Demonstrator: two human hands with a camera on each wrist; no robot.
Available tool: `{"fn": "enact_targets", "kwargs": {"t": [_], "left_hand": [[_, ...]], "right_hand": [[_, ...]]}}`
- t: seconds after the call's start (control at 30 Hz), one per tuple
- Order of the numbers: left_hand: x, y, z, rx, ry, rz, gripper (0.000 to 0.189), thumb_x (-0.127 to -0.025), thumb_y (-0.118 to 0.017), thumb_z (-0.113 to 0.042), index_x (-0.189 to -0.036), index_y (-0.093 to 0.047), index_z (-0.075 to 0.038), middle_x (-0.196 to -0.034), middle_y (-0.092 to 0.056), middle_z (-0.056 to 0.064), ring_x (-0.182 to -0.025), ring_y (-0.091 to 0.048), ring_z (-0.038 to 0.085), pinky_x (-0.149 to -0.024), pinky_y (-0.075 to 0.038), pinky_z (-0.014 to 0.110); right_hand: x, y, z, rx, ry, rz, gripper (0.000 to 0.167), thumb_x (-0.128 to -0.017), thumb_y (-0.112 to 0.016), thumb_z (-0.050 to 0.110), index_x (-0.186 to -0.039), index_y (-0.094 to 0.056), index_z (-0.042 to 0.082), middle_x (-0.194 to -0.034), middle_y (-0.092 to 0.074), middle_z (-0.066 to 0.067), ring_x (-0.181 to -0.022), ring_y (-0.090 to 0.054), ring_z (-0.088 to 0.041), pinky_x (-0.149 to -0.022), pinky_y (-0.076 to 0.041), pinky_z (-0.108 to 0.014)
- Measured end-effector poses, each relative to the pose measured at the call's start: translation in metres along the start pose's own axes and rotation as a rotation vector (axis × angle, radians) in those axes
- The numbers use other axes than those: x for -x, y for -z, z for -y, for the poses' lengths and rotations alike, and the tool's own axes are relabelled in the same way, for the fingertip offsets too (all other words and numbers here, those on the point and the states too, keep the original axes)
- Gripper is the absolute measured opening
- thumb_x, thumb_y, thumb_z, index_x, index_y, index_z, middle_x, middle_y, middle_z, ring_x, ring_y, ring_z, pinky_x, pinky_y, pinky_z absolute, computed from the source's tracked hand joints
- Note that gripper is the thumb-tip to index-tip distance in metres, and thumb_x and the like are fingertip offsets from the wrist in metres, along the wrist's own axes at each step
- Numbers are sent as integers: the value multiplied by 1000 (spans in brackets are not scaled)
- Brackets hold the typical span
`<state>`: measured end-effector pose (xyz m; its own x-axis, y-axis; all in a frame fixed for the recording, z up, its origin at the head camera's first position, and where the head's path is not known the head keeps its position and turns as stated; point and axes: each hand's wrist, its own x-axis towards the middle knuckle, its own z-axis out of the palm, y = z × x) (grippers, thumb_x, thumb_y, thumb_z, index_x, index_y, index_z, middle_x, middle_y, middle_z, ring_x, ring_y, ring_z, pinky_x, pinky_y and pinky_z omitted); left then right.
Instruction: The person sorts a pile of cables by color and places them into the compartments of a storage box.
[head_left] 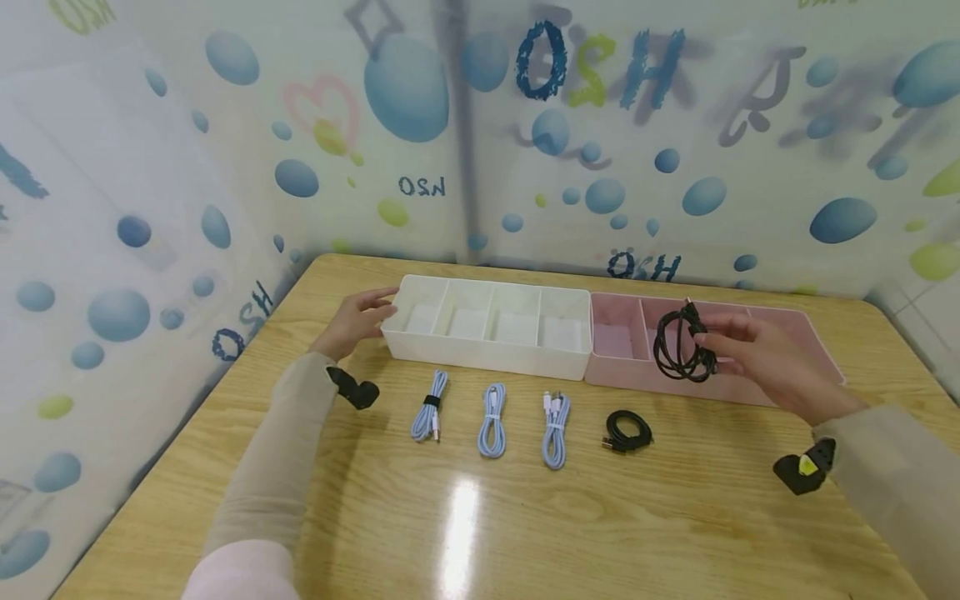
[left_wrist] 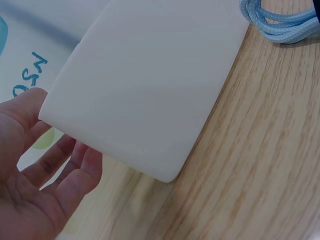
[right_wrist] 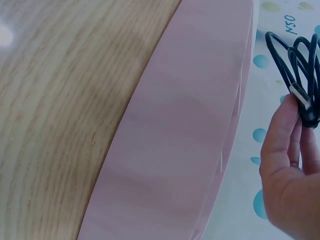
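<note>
My right hand (head_left: 757,358) pinches a coiled black cable (head_left: 699,332) between thumb and fingers, holding it up over the pink divided box (head_left: 637,375). In the right wrist view, loops of this black cable (right_wrist: 309,112) rise above the fingertips, and a metal connector shows beside them. At the left end of the white divided box (head_left: 480,352), my left hand (head_left: 356,321) rests its loosely bent fingers. Seen from the left wrist, the thumb of that hand (left_wrist: 30,190) is at the box's upper corner and the other fingers are along its end wall.
Before the boxes lie a light blue cable (head_left: 423,421) with a black strap (head_left: 432,401), a second blue cable (head_left: 486,429), a third blue cable (head_left: 555,429) and a coiled black cable (head_left: 636,442). The boxes stand end to end near the patterned curtain (head_left: 495,200) behind the wooden table (head_left: 570,533).
</note>
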<state>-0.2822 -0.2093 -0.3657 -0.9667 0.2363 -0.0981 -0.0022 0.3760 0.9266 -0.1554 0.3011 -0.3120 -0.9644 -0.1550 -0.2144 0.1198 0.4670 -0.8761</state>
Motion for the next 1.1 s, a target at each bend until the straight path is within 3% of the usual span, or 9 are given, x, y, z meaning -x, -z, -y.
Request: {"fn": "enact_targets", "kwargs": {"t": [0.27, 0.37, 0.47, 0.6, 0.73, 0.87, 0.97, 1.1], "left_hand": [[1, 2, 1, 5, -9, -4, 46, -92, -49, -16, -136, -37, -8, -116, -43, 19, -88, -50, 19, -67, -48, 28], [1, 3, 1, 4, -5, -4, 46, -92, -49, -16, -136, -37, -9, -117, -43, 19, -90, -50, 21, -69, -48, 30], [1, 3, 0, 3, 0, 2, 46, -92, -49, -17, -136, -37, -10, -118, -43, 20, -93, -49, 24, -70, -48, 31], [5, 1, -6, 13, 8, 14, 46, -92, -48, -15, -136, -36, -10, -119, -42, 21, -96, -48, 27, -71, -47, 31], [4, 1, -5, 11, 5, 10, 46, -92, -49, -16, -136, -36, -9, -118, -43, 20, -95, -48, 26, -70, -47, 31], [-2, 2, 2, 12, 8, 1, 46, -91, -50, -18, -135, -38, -12, -118, -43, 19, -96, -48, 26, -71, -48, 31], [-2, 3, 2, 11, 17, 2, 46, -92, -50, -17, -136, -38, -12, -120, -42, 19, -99, -47, 28, -72, -47, 32], [2, 2, -3, 22, 36, 7, 46, -92, -49, -16, -136, -38, -12, -121, -41, 20, -98, -46, 27, -71, -47, 31]], "right_hand": [[-7, 3, 4, 27, -9, 22, 65, -91, -41, 42, -140, -22, 3, -135, -31, -18, -101, -45, 2, -86, -43, -32], [-10, 4, 6, 8, -42, 30, 70, -90, -42, 46, -141, -18, 5, -137, -28, -17, -114, -42, -15, -93, -37, -40], [-12, 5, 7, -19, -75, 43, 73, -89, -42, 47, -142, -13, 6, -139, -23, -18, -123, -30, -34, -96, -28, -49], [-15, 7, 8, -41, -101, 56, 71, -91, -40, 45, -143, -9, 8, -140, -20, -20, -124, -23, -43, -97, -23, -54], [-18, 7, 7, -63, -100, 45, 71, -91, -41, 45, -143, -11, 7, -138, -23, -15, -124, -24, -39, -97, -24, -52], [-23, 8, 4, -72, -89, 18, 68, -89, -43, 45, -140, -19, 6, -131, -32, -7, -112, -41, -17, -95, -33, -41], [-26, 9, 4, -65, -91, 7, 65, -90, -43, 44, -139, -22, 6, -130, -34, -6, -98, -45, -2, -89, -39, -30], [-32, 10, 3, -95, -84, 5, 63, -91, -43, 40, -139, -22, 5, -125, -39, -3, -92, -47, 1, -81, -41, -22]]}}
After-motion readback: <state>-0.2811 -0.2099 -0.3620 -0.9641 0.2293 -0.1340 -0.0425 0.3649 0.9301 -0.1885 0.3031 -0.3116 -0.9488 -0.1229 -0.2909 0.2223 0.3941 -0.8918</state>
